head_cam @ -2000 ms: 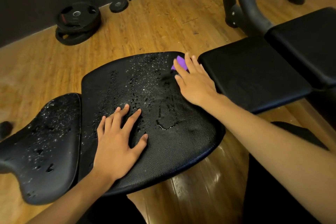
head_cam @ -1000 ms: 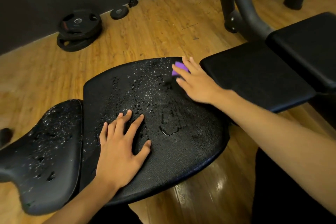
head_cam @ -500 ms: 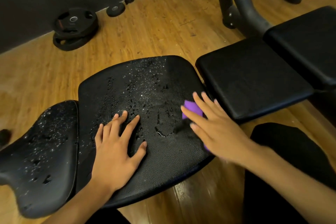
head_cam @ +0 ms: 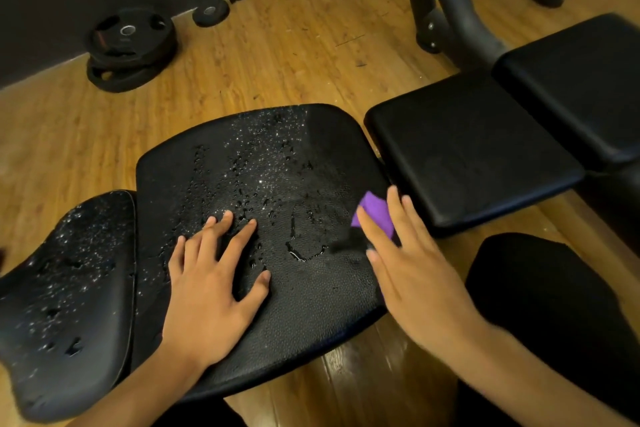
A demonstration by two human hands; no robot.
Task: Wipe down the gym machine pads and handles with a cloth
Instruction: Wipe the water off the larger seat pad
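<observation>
Head view: right hand (head_cam: pixel 412 274), fingers straight, presses the purple cloth (head_cam: pixel 375 215) flat at the right edge of the wet pad (head_cam: pixel 311 305); left hand (head_cam: pixel 211 288) lies spread on it (a brace). Best to sweep overlapping strokes leftward through the droplets (head_cam: pixel 263 180), lifting the left hand clear.
</observation>
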